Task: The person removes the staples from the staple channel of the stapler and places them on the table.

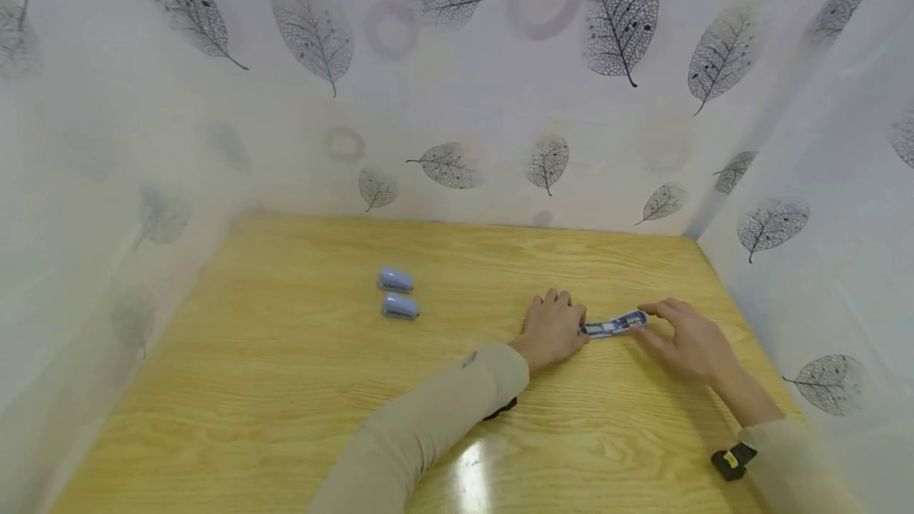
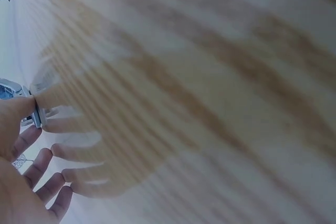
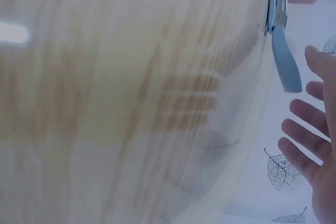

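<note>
A small blue stapler [image 1: 607, 327] lies swung open near the table's right side, its two halves spread almost in a line. My left hand [image 1: 553, 329] pinches its left end between thumb and forefinger; that hand's other fingers are spread over the tabletop. At the opposite end, my right hand [image 1: 689, 339] has thumb and forefinger either side of the stapler's tip. In the right wrist view, the right hand [image 3: 320, 124] shows straight, parted fingers beside the blue cover [image 3: 286, 64], while left fingertips hold the stapler's other half.
Two closed lavender-blue staplers [image 1: 396, 280] sit one behind the other, left of the hands. The wood-grain table [image 1: 286, 387] is glossy and mirrors the fingers. A pale leaf-printed sheet [image 1: 457, 101] stands around its back and sides.
</note>
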`<move>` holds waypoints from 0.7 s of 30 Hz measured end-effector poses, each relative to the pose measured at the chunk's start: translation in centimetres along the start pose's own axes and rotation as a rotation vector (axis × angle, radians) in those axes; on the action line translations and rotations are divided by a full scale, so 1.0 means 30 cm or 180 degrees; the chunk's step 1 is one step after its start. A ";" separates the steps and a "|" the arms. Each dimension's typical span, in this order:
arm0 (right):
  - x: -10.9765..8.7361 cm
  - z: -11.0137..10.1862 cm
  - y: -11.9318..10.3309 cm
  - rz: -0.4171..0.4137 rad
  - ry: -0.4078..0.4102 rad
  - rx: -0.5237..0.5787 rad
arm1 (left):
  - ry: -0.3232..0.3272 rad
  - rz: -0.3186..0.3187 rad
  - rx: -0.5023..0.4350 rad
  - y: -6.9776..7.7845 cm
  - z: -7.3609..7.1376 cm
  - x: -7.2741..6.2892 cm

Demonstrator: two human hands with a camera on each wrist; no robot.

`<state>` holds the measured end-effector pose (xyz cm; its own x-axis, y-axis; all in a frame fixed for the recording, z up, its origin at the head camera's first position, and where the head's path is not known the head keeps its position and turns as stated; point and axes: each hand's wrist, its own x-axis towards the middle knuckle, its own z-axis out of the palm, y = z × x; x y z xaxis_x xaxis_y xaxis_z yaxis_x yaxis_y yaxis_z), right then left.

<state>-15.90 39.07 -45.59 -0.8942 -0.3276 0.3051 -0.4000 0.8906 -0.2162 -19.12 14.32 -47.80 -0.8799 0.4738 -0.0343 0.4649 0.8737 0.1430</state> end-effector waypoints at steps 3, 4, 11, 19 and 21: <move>-0.013 0.002 -0.028 0.0055 0.0257 -0.0035 | 0.0037 -0.0028 -0.0023 0.005 0.000 -0.001; -0.017 0.003 -0.041 0.0092 0.0318 -0.0031 | 0.0050 -0.0033 -0.0019 0.007 0.001 -0.001; -0.036 0.028 -0.146 0.0618 0.0405 0.0371 | 0.0108 -0.0127 0.0010 0.020 0.007 -0.001; -0.015 0.064 -0.221 0.1249 0.0108 0.0883 | 0.0185 -0.0250 0.0078 0.028 0.024 0.012; -0.004 0.070 -0.228 0.1353 -0.0021 0.0961 | 0.0174 -0.0270 0.0095 0.030 0.026 0.013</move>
<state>-13.47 32.34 -46.09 -0.9912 0.0402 0.1265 -0.0407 0.8152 -0.5778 -18.98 15.38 -48.44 -0.9199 0.3921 0.0091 0.3905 0.9137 0.1123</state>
